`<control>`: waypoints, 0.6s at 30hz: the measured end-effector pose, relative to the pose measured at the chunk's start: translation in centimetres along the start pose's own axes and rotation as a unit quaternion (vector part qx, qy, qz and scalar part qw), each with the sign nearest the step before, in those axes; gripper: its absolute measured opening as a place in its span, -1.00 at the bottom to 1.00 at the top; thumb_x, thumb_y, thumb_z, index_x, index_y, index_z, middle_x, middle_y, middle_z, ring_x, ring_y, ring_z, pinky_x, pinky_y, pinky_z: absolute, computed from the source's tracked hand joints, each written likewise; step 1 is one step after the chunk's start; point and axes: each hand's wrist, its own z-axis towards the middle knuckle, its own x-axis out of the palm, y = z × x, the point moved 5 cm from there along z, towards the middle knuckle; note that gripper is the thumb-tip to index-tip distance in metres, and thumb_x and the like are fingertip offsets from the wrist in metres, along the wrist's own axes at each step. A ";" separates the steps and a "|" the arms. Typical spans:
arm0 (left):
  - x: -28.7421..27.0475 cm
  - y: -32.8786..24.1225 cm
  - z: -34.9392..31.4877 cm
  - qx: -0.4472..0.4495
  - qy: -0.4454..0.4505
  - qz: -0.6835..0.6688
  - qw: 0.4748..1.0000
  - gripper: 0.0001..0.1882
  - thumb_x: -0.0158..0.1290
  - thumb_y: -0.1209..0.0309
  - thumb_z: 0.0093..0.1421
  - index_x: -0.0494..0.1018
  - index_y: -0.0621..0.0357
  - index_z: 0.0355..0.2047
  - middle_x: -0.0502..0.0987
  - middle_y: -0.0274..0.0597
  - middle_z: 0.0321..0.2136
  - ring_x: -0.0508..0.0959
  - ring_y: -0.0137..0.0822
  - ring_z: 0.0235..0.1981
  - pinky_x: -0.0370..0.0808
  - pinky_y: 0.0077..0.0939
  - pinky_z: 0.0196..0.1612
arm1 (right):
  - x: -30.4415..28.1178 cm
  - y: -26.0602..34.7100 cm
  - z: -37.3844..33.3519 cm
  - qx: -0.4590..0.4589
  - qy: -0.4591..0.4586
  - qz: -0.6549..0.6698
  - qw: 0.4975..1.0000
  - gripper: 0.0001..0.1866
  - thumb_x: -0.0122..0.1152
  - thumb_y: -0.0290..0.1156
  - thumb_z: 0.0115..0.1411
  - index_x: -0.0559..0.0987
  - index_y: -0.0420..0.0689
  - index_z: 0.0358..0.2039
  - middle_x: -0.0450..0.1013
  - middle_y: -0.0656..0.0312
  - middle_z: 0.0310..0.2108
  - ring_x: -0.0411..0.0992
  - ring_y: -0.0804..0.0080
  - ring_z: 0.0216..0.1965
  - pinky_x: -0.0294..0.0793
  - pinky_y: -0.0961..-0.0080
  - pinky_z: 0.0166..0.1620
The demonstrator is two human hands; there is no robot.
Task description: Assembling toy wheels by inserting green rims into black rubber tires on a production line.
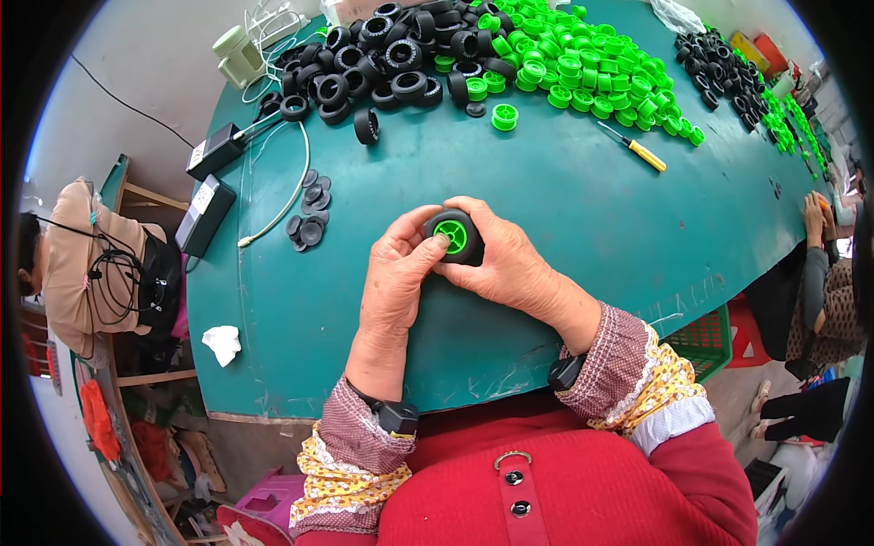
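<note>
Between both hands, above the green table (510, 337), I hold a small toy wheel: a black rubber tyre (471, 253) around a bright green spoked hub (452, 235). My left hand (398, 259) grips it from the left, with the thumb pressed on the hub's face. My right hand (505, 255) wraps the tyre from the right, fingers curled over its top edge and thumb below. The green hub sits inside the tyre's opening; its far side is hidden.
Black tyres (401, 56) and green hubs (592, 68) are heaped at the far edge. A yellow-handled screwdriver (645, 155) lies right of centre. Black discs (311, 232), two black power adapters (206, 215) and a white cable (305, 173) lie left. A co-worker's hand (813, 218) is far right.
</note>
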 end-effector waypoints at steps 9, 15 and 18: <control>1.8 0.4 -0.1 -0.077 0.067 -0.074 0.992 -0.59 0.08 0.43 0.02 0.30 0.37 -0.14 0.44 -0.16 -0.32 0.48 -0.42 -0.35 0.45 -0.63 -0.26 | -0.6 -1.0 -0.2 0.103 0.013 0.042 0.994 -0.31 0.38 -0.22 -0.24 0.27 -0.22 -0.13 0.38 -0.02 -0.28 0.39 0.12 -0.23 0.39 0.35 -0.18; -0.6 -0.2 -0.2 -0.048 -0.050 -0.019 0.997 -0.67 0.05 0.46 0.00 0.34 0.29 -0.19 0.45 -0.17 -0.41 0.50 -0.38 -0.46 0.48 -0.59 -0.40 | -8.9 -3.8 1.6 0.000 -0.073 -0.163 0.984 -0.42 0.27 -0.24 -0.13 0.34 -0.26 -0.11 0.34 -0.04 -0.16 0.30 0.06 -0.08 0.29 0.32 -0.03; -0.2 -0.6 -0.4 -0.046 -0.059 -0.013 0.997 -0.71 0.02 0.49 0.01 0.34 0.28 -0.21 0.47 -0.14 -0.43 0.50 -0.37 -0.51 0.48 -0.60 -0.45 | -16.2 -9.3 1.1 0.063 -0.182 -0.344 0.919 -0.58 0.16 -0.32 -0.04 0.38 -0.21 -0.15 0.33 -0.01 -0.15 0.30 0.06 -0.13 0.31 0.29 -0.07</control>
